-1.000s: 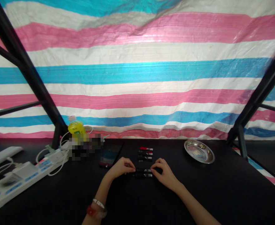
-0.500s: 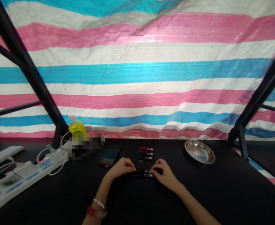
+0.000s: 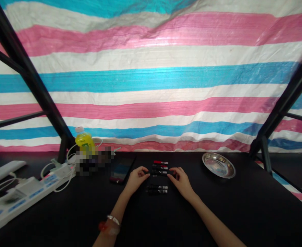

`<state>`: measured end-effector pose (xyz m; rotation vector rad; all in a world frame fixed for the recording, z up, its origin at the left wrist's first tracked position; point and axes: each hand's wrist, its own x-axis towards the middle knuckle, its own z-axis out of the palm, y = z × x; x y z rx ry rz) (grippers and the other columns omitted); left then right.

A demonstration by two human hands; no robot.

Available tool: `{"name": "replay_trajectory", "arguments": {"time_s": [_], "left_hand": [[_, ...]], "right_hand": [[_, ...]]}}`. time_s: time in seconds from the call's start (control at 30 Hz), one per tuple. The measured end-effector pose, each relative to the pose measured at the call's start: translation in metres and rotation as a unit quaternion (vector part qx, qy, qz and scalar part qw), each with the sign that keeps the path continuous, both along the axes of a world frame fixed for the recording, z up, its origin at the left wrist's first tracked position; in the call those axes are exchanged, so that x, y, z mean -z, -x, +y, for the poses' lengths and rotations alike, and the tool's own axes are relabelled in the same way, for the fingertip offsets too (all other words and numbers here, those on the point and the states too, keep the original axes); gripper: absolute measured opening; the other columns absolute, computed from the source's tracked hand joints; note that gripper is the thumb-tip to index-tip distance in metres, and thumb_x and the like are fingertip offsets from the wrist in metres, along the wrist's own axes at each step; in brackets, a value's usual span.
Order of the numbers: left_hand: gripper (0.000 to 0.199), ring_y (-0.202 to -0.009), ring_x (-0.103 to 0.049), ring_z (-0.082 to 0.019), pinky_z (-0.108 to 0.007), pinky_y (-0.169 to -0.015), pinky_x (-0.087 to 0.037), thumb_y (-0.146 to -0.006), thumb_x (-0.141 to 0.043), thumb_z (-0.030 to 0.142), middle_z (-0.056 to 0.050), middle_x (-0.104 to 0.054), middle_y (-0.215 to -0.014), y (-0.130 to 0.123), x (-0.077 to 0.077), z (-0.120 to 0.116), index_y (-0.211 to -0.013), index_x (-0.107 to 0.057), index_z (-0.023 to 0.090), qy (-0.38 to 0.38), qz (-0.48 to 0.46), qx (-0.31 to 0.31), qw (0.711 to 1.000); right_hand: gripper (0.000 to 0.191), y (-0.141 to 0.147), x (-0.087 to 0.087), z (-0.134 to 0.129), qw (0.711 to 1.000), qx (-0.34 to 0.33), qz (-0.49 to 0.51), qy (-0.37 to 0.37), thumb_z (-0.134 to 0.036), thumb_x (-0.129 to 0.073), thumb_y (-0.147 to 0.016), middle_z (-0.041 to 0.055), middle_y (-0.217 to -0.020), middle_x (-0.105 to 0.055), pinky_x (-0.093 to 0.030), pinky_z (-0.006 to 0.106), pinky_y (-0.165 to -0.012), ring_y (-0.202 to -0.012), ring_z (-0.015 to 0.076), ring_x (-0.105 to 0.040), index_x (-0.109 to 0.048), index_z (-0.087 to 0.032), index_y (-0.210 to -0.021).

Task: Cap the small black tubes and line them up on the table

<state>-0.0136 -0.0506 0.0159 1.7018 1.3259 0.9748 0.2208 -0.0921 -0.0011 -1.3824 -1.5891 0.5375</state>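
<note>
Several markers lie crosswise on the black table in two groups. Farther off are a red marker (image 3: 160,162), a black and red one (image 3: 160,167) and a black marker (image 3: 159,172). Nearer lie two black markers, one (image 3: 158,187) just beyond the other (image 3: 158,191). My left hand (image 3: 140,174) is at the left end of the farther group, thumb and forefinger apart, holding nothing. At that group's right end is my right hand (image 3: 176,173), also with its fingers apart and nothing in them.
A steel dish (image 3: 219,165) sits at the right. Left of the hands lies a dark phone (image 3: 122,169). Farther left are a yellow bottle (image 3: 85,141), a blurred-out patch, and a white power strip (image 3: 22,200) with chargers and cables. Black frame bars slant on both sides.
Both hands have moved away from me, from the nearer pair of markers to the ends of the farther group. Their fingers have come off the nearer pair.
</note>
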Motion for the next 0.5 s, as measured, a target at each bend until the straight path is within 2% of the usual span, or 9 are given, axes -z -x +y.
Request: {"name": "replay_trajectory", "arguments": {"time_s": [0.1,0.23,0.4,0.5], "left_hand": [[0.030,-0.048,-0.042,-0.010,-0.022,-0.050,-0.031,-0.059,-0.068,0.037,0.007,-0.046,-0.049,-0.002,-0.002,-0.002,-0.079,-0.063,0.015,-0.007,0.020,-0.007,1.000],[0.027,-0.049,-0.042,-0.010,-0.023,-0.051,-0.031,-0.061,-0.067,0.037,0.007,-0.044,-0.049,-0.004,-0.004,-0.004,-0.078,-0.065,0.016,-0.019,0.057,-0.002,0.998],[0.024,-0.050,-0.042,-0.010,-0.023,-0.052,-0.031,-0.067,-0.063,0.037,0.006,-0.045,-0.050,-0.007,-0.006,-0.005,-0.078,-0.069,0.017,-0.043,0.106,0.025,0.993],[0.023,-0.054,-0.045,-0.012,-0.023,-0.053,-0.031,-0.070,-0.061,0.037,0.004,-0.048,-0.054,-0.009,-0.006,-0.005,-0.080,-0.071,0.019,-0.059,0.145,0.041,0.987]], "right_hand": [[0.024,0.002,-0.003,0.000,0.999,0.004,-0.046,0.020,-0.035,-0.061,-0.076,0.0003,-0.079,-0.051,-0.042,0.025,-0.052,-0.054,0.0113,-0.048,-0.065,-0.022,-0.095],[0.021,0.004,-0.009,-0.001,0.994,0.007,-0.105,0.031,-0.035,-0.060,-0.076,-0.0004,-0.083,-0.053,-0.043,0.025,-0.057,-0.062,0.0128,-0.053,-0.064,-0.026,-0.094],[0.014,0.007,-0.012,-0.001,0.992,0.015,-0.117,0.040,-0.034,-0.060,-0.077,-0.0007,-0.083,-0.051,-0.042,0.024,-0.057,-0.063,0.0128,-0.054,-0.062,-0.025,-0.087],[0.011,0.008,-0.013,-0.003,0.992,-0.018,-0.123,0.021,-0.031,-0.056,-0.079,-0.0007,-0.087,-0.052,-0.043,0.024,-0.058,-0.062,0.0114,-0.053,-0.062,-0.025,-0.087]]}}
